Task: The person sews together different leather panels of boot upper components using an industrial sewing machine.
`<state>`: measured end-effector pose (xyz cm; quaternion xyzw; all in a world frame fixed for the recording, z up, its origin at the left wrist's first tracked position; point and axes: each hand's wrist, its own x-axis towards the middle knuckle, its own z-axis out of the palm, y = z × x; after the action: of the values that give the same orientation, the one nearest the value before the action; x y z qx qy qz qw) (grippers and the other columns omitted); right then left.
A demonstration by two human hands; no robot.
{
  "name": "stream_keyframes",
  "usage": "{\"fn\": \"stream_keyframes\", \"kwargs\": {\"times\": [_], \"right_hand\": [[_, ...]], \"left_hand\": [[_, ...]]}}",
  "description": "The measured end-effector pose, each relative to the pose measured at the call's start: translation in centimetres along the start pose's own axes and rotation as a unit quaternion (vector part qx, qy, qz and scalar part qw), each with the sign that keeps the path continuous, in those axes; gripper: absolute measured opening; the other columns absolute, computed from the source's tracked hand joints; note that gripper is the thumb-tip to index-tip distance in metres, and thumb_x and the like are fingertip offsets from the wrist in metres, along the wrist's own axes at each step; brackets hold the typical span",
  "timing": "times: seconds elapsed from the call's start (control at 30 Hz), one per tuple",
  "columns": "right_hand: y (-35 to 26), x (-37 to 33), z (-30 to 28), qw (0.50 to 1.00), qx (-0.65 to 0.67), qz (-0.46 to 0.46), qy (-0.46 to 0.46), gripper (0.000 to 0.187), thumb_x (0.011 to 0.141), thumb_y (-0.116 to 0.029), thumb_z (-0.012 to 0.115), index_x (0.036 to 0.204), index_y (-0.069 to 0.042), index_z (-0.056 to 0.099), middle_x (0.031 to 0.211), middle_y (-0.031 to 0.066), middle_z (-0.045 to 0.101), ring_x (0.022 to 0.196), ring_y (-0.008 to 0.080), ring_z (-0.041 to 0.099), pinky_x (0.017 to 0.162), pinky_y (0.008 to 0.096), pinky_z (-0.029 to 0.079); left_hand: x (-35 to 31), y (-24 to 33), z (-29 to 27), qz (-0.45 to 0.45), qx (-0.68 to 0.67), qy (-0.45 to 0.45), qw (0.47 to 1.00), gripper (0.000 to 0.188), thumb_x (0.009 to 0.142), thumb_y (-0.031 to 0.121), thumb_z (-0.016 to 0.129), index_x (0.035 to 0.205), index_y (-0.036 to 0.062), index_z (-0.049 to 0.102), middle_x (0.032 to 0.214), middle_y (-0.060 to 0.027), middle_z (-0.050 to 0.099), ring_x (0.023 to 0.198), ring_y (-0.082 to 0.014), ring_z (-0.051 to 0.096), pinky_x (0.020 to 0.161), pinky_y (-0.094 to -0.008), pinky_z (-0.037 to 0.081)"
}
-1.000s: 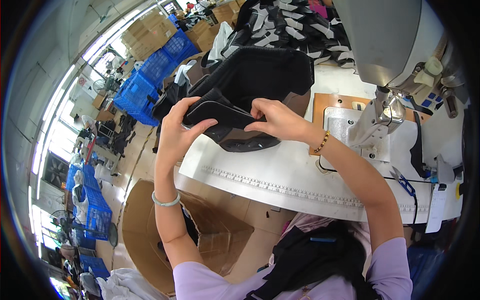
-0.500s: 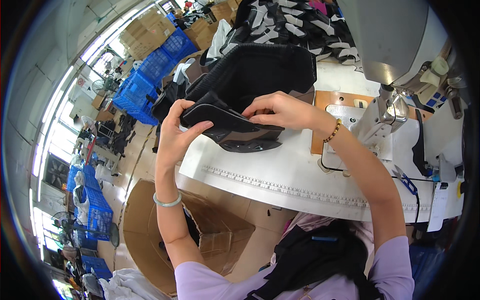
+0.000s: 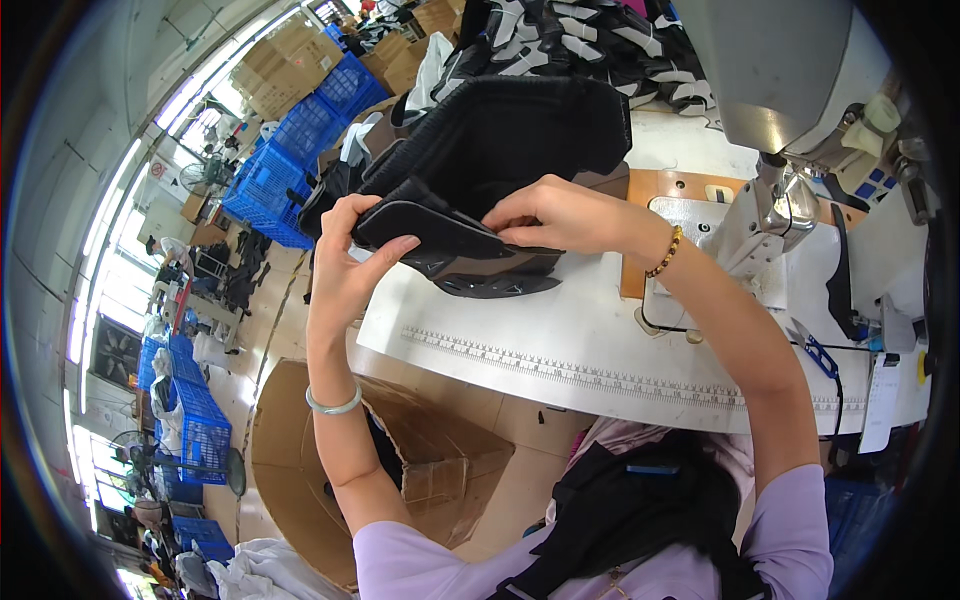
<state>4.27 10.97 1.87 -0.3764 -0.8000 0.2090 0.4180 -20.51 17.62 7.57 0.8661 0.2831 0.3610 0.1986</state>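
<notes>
Above the white table hangs a black and brown shoe upper (image 3: pixel 500 274), its dark lining turned toward me. My left hand (image 3: pixel 345 255) pinches the upper's left end, thumb on the near side and fingers behind the edge. Closed on the rim near the middle is my right hand (image 3: pixel 565 218), its fingertips partly hidden in the lining. Just right of that hand stands a sewing machine (image 3: pixel 775 215) with a metal plate set in the tabletop.
A ruler strip (image 3: pixel 570 376) runs along the near edge of the white table (image 3: pixel 480 320). Blue-handled snips (image 3: pixel 820 355) lie at the right. Many black and white pieces (image 3: pixel 590 50) are piled behind. Below left stands an open cardboard box (image 3: pixel 300 470); blue crates (image 3: pixel 275 190) stand beyond.
The view has shifted slightly. Both hands keep their hold on the shoe upper, which has moved only a little up and left in the picture.
</notes>
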Motion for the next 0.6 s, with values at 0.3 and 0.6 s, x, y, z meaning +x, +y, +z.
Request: {"fn": "stream_keyframes", "kwargs": {"times": [0.3,0.6], "right_hand": [[0.6,-0.5,1.1,0.997,-0.005,0.044,0.056,0.013,0.081,-0.007,0.057,0.088,0.004,0.058,0.076,0.01,0.064,0.068,0.0178,0.061,0.064,0.0272,0.049],[0.1,-0.2,0.6,0.999,0.028,0.045,0.013,0.016,0.079,-0.008,0.055,0.089,0.004,0.06,0.077,0.0119,0.064,0.072,0.0173,0.062,0.069,0.0269,0.049]], "left_hand": [[-0.4,0.4,0.1,0.006,0.028,0.013,0.999,0.037,0.069,0.019,0.075,0.096,0.0022,0.055,0.084,-0.0053,0.055,0.08,-0.0159,0.048,0.073,-0.0267,0.039],[0.2,0.4,0.4,0.016,-0.036,0.032,0.999,0.032,0.071,0.013,0.073,0.095,0.0007,0.055,0.081,-0.0035,0.057,0.075,-0.0104,0.052,0.067,-0.0222,0.042]]}}
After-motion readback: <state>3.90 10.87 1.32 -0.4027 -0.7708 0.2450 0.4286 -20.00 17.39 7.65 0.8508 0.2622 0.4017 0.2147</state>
